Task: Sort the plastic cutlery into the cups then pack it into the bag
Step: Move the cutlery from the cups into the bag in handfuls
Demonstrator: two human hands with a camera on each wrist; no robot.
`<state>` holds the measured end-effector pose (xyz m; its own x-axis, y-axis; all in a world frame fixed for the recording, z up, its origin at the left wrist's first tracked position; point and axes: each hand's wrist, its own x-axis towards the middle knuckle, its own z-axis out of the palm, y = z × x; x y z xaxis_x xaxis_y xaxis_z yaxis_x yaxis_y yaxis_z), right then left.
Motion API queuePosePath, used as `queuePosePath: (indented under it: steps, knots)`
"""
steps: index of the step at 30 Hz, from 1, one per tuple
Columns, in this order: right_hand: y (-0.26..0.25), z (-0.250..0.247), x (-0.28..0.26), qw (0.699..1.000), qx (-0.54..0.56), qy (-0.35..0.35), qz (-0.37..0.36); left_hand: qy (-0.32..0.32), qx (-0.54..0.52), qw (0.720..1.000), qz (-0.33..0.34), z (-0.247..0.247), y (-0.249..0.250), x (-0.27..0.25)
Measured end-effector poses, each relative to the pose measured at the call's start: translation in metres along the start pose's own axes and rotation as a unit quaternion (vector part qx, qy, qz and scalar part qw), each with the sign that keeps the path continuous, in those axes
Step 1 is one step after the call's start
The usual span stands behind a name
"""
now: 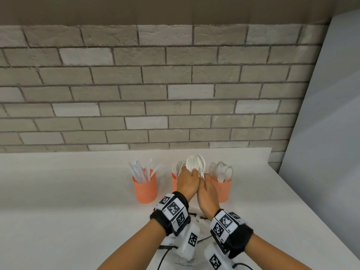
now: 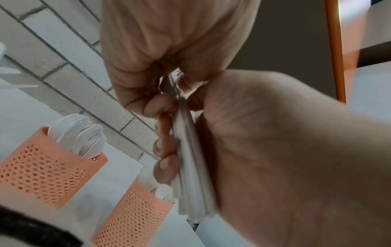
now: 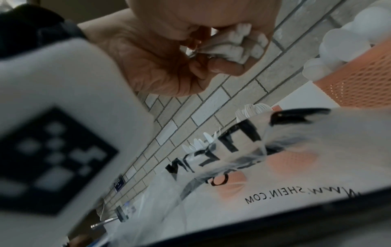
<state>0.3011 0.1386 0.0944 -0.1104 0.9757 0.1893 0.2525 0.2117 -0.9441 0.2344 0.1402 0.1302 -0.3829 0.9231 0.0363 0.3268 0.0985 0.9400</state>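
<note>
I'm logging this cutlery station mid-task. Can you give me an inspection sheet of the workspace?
Surface: white counter, against a brick wall.
Job's things: three orange cups; left knives, middle forks, right spoons; a spoon bundle held above; clear printed bag under the wrists.
Clutter: nothing seen.
Grippers: left hand and right hand both hold the bundle in a closed grip.
Cables: black wrist-camera leads.
Surroundings: grey panel at right.

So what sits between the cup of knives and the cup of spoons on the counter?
In the head view, a third orange cup holding forks stands between the knife cup and the spoon cup, partly hidden by both hands gripping a bundle of spoons.
</note>
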Motion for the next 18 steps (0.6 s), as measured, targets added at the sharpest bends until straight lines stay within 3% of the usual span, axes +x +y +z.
queuePosePath:
  steps: [5,12,18]
  knots:
    - [0.003,-0.001,0.005,0.999,0.020,0.009,0.041,-0.002,0.037,0.999,0.019,-0.001,-0.004,0.000]
    - [0.006,-0.011,0.020,0.995,0.052,0.023,0.086,0.013,0.005,1.000,0.002,-0.012,-0.008,-0.006]
    - [-0.004,-0.019,0.018,0.979,0.157,-0.080,0.107,0.031,-0.042,0.999,0.002,-0.015,-0.009,0.000]
